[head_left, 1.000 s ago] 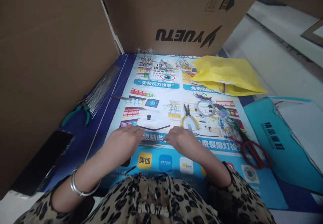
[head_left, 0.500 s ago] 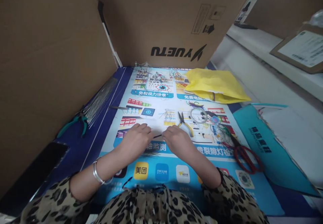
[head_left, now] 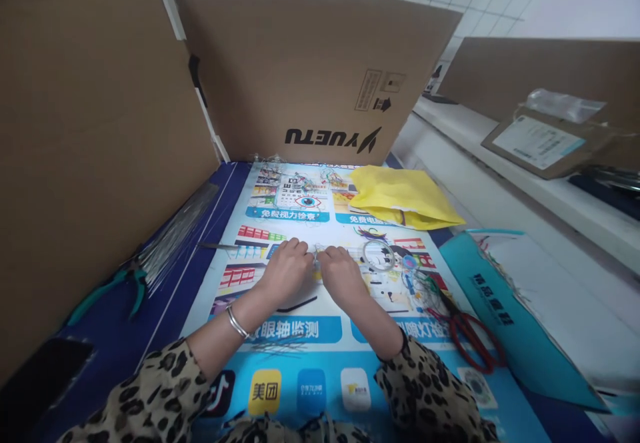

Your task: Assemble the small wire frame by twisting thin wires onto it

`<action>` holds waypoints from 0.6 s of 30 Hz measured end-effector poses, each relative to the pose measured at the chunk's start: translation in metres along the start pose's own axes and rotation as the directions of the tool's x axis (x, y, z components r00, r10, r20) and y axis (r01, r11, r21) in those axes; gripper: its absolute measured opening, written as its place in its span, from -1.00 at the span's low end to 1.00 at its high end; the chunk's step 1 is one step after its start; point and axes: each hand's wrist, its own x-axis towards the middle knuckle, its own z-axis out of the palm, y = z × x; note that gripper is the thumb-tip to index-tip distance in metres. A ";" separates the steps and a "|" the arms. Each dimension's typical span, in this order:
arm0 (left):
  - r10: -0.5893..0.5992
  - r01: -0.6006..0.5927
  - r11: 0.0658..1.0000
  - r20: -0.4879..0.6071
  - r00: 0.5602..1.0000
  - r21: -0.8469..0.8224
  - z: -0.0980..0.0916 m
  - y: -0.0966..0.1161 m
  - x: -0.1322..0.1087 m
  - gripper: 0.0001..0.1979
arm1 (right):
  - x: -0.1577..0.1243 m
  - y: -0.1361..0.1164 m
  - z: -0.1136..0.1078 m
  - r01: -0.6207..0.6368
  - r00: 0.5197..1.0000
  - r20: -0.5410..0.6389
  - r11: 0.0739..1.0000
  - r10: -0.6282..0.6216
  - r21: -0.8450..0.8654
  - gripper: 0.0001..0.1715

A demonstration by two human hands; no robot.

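1. Thin wires [head_left: 316,255] show in the narrow gap between the two hands' fingertips, left of the yellow bag [head_left: 405,196] and nearer the person.
2. The left hand [head_left: 287,271] and right hand [head_left: 343,276] have curled fingers beside the wires; whether they grip them, I cannot tell.
3. Beneath spreads a printed poster [head_left: 327,232], bearing the bag.
4. Behind the bag stands a cardboard panel [head_left: 300,83]; right of it runs a white ledge [head_left: 465,133].

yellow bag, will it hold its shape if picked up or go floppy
The yellow bag would probably flop: its sides look creased and soft. It is likely light, as it lies slack and low. Its near edge gapes, so anything inside might slip out if tilted.
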 end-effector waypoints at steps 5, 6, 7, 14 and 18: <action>-0.036 0.037 0.998 0.014 0.999 -0.045 0.012 -0.008 -0.004 -0.85 | 0.002 0.002 0.012 -0.057 0.998 -0.018 0.980 0.062 0.191 -0.75; -0.059 0.060 0.994 0.012 0.998 -0.095 0.015 -0.010 -0.004 -0.83 | 0.003 0.003 0.014 -0.069 0.997 -0.024 0.967 0.077 0.247 -0.75; -0.093 0.093 0.981 0.011 0.996 -0.168 0.017 -0.012 -0.004 -0.81 | 0.004 0.004 0.015 -0.081 0.995 -0.030 0.948 0.095 0.307 -0.75; -0.272 0.246 0.789 0.039 0.962 -0.564 0.028 -0.019 -0.001 -0.81 | 0.006 0.011 0.025 -0.224 0.946 0.006 0.643 0.324 0.732 -0.88; -0.367 0.289 0.613 0.059 0.928 -0.735 0.035 -0.019 0.002 -0.86 | 0.005 0.008 0.034 -0.252 0.924 0.106 0.373 0.368 0.893 -0.84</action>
